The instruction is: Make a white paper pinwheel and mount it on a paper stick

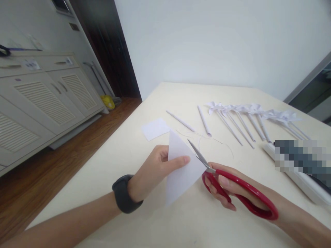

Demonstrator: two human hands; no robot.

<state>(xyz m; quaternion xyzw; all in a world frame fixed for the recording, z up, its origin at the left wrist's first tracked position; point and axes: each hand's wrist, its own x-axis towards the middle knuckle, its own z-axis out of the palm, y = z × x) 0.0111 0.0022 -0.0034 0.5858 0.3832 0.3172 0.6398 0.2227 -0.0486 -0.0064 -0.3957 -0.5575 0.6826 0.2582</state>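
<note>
My left hand (161, 163) pinches a piece of white paper (179, 177), its thumb lying on the near face and the fingers mostly hidden behind. The paper shows as a triangle with one corner pointing right. Red-handled scissors (248, 187) are in my right hand (224, 186), fingers through the loops. Their blades are slightly apart, tips up and to the left, around the paper's right-hand corner. Behind the left hand a square of white paper (154, 129) lies flat on the table. Two rolled paper tubes (204, 120) rest beyond the hands.
Several white paper pinwheels (254, 109) on rolled sticks lie in a row at the back right of the table (129, 148). Thin wire or thread (217, 140) and narrow strips lie behind the scissors. A white case (297, 179), partly blurred out, stands at right. A wall borders the table's far edge.
</note>
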